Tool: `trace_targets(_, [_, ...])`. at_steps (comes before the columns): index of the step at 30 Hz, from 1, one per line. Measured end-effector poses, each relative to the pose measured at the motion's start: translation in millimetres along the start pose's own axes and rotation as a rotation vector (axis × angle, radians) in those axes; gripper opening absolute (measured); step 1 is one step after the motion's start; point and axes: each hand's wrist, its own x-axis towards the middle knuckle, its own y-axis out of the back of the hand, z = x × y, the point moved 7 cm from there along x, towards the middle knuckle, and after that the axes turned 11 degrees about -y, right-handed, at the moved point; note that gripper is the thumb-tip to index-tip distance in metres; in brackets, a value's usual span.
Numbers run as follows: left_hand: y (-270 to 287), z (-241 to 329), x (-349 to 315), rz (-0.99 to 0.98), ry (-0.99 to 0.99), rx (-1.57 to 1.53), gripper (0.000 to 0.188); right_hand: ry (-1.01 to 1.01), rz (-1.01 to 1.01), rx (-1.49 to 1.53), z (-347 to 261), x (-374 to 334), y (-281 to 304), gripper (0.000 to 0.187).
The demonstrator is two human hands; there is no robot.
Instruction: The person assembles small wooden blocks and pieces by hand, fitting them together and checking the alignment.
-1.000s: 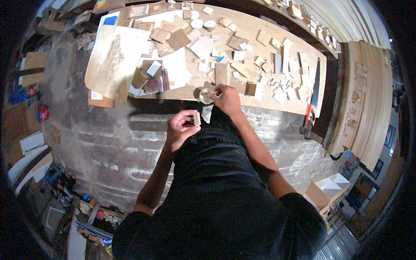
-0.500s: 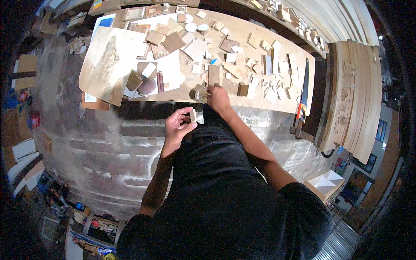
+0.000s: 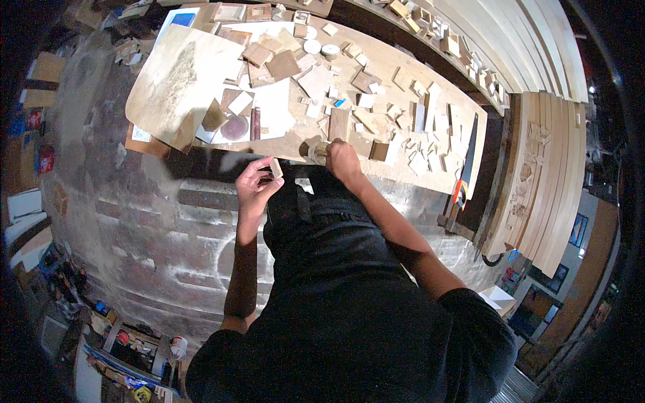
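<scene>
My left hand (image 3: 254,187) pinches a small pale wooden block (image 3: 277,168) between thumb and fingers, just off the near edge of the workbench (image 3: 290,138). Over that edge, my right hand (image 3: 345,163) is closed at a small round, light container (image 3: 313,153). Whatever its fingers grip there is too small to make out. Beyond the right hand lies a flat brown wooden strip (image 3: 339,124). To the left are a dark red stick (image 3: 255,123) and a round reddish-brown disc (image 3: 235,127).
Wood offcuts and small pieces cover much of the bench. A large curved thin sheet (image 3: 181,80) overhangs its left end. A handsaw (image 3: 463,171) with an orange handle lies at the right end. Long boards (image 3: 537,181) stand beyond it. Shelved small boxes (image 3: 450,43) line the back.
The whole view has turned slightly. My left hand, still pinching the wooden block, has moved left and a little toward the bench. The right hand stays at the container.
</scene>
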Motion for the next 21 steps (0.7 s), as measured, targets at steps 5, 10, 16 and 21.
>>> trace_targets(5, [-2.8,0.6,-1.6,-0.015,-0.009,0.028,0.053,0.037,0.012,-0.026,-9.1,-5.6,9.8,0.014])
trace_targets(10, [-15.6,-5.6,-0.1,-0.051,0.022,0.033,0.052,0.095,0.062,-0.002,-12.0,-4.8,22.6,0.019])
trace_targets(16, [-25.1,-7.0,5.0,-0.085,-0.001,0.059,0.051,0.007,0.093,-0.039,-10.3,-3.5,38.1,0.018])
trace_targets(21, [-27.8,-0.6,5.7,-0.083,0.005,0.086,0.05,-0.061,0.098,0.053,0.2,-13.3,52.4,0.015])
